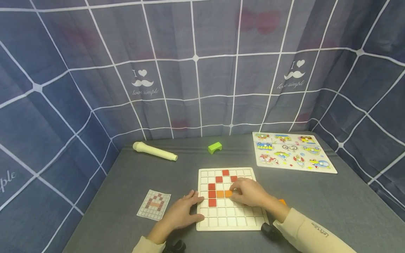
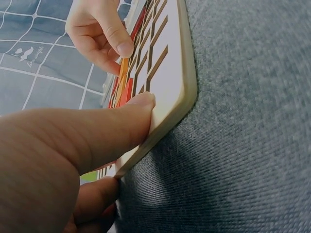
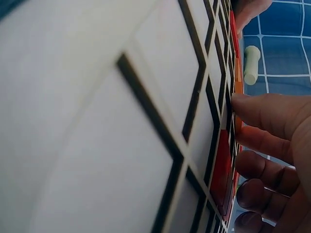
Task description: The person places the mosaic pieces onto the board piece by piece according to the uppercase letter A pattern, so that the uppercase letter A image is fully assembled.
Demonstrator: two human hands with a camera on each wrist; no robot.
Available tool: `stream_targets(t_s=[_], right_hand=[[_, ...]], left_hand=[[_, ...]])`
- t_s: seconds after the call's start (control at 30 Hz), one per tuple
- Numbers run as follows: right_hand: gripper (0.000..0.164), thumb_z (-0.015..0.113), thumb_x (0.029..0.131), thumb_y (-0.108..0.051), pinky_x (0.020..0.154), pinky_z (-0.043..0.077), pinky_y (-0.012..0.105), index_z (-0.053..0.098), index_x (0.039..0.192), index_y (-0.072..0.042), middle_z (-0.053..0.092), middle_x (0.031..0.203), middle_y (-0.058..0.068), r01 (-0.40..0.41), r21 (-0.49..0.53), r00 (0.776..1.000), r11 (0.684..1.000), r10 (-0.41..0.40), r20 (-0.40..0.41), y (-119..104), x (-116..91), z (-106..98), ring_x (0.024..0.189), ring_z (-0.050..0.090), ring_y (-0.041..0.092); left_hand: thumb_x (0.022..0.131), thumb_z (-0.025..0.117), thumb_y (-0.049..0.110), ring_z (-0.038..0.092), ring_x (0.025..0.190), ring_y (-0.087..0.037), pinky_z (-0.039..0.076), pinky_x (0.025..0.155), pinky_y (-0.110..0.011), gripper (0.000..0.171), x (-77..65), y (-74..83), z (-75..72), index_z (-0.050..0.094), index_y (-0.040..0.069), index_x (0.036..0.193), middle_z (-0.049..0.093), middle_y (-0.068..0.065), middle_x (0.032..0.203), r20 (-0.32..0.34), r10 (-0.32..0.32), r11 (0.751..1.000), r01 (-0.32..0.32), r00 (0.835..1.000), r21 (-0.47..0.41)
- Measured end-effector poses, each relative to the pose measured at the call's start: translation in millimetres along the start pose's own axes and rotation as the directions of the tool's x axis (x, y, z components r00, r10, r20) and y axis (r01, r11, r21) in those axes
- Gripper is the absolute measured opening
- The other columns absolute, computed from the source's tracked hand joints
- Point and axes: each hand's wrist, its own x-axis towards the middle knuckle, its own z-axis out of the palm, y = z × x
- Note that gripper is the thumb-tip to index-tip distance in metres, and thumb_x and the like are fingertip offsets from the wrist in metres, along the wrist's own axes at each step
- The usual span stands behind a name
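Observation:
A white grid board (image 1: 218, 222) bears red tiles (image 1: 212, 202) and orange tiles (image 1: 220, 194) in its cells. My right hand (image 1: 250, 191) is over the board's right middle, thumb and forefinger pinching a small orange tile (image 3: 238, 124) at the orange row; the fingers hide most of it. My left hand (image 1: 181, 212) rests at the board's left edge. Its thumb (image 2: 131, 119) presses the rim near a corner, the other fingers touching the side farther up. To the left of that hand lies a small pattern card (image 1: 154, 205) printed with a similar tile design.
Behind the board stands a green arched block (image 1: 215, 147). A pale stick with a rounded end (image 1: 155, 151) lies back left, and a vehicle picture puzzle board (image 1: 294, 153) back right. Something orange (image 1: 282, 201) shows behind my right forearm. A blue checked curtain (image 1: 215, 77) surrounds the table.

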Motion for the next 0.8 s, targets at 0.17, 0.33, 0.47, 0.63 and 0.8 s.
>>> stream_targets(t_s=[0.17, 0.33, 0.47, 0.63, 0.8], right_hand=[[0.017, 0.077, 0.079, -0.030, 0.067, 0.048, 0.024, 0.076, 0.093, -0.019, 0.072, 0.094, -0.008, -0.006, -0.004, 1.000, 1.000, 0.006, 0.008, 0.6, 0.7, 1.1, 0.081, 0.058, 0.004], [0.018, 0.077, 0.079, -0.030, 0.070, 0.051, 0.027, 0.075, 0.094, -0.019, 0.073, 0.096, -0.007, -0.017, -0.013, 1.000, 1.000, 0.017, 0.011, -0.4, 0.9, 0.4, 0.086, 0.063, 0.009], [0.020, 0.077, 0.080, -0.031, 0.070, 0.051, 0.028, 0.075, 0.094, -0.019, 0.073, 0.097, -0.006, -0.020, -0.009, 1.000, 1.000, 0.020, 0.015, -0.5, 0.2, -0.6, 0.085, 0.064, 0.010], [0.019, 0.076, 0.081, -0.031, 0.063, 0.046, 0.022, 0.075, 0.096, -0.020, 0.066, 0.085, -0.011, -0.057, 0.000, 0.998, 0.998, 0.057, 0.011, 6.0, -5.0, -3.2, 0.074, 0.055, 0.002], [0.019, 0.077, 0.081, -0.029, 0.057, 0.039, 0.018, 0.075, 0.096, -0.018, 0.057, 0.075, -0.014, -0.083, 0.028, 0.996, 0.996, 0.084, -0.032, 20.5, -19.0, -15.3, 0.066, 0.045, -0.002]], left_hand=[[0.083, 0.076, 0.039, 0.042, 0.138, -0.049, 0.039, 0.104, -0.070, 0.062, 0.3, -0.2, 0.5, 0.059, 0.011, 0.136, 0.045, -0.025, 0.149, -0.002, 0.001, 1.000, -0.001, 1.000, 0.004], [0.083, 0.076, 0.038, 0.041, 0.139, -0.047, 0.038, 0.105, -0.070, 0.061, 0.5, -0.5, 0.1, 0.059, 0.010, 0.136, 0.045, -0.025, 0.149, -0.003, 0.007, 1.000, -0.007, 1.000, 0.000], [0.083, 0.076, 0.037, 0.041, 0.139, -0.048, 0.038, 0.105, -0.070, 0.061, 0.5, 0.2, -0.4, 0.059, 0.010, 0.136, 0.044, -0.025, 0.150, 0.003, 0.001, 1.000, -0.001, 1.000, -0.004], [0.083, 0.076, 0.038, 0.042, 0.138, -0.049, 0.038, 0.105, -0.070, 0.062, 0.7, 1.3, -0.6, 0.059, 0.010, 0.136, 0.044, -0.025, 0.150, 0.008, -0.002, 1.000, 0.002, 1.000, -0.002], [0.083, 0.076, 0.038, 0.041, 0.139, -0.049, 0.039, 0.104, -0.070, 0.062, 0.4, 1.3, -1.2, 0.059, 0.010, 0.136, 0.044, -0.025, 0.150, 0.004, 0.000, 1.000, 0.000, 1.000, -0.008]])
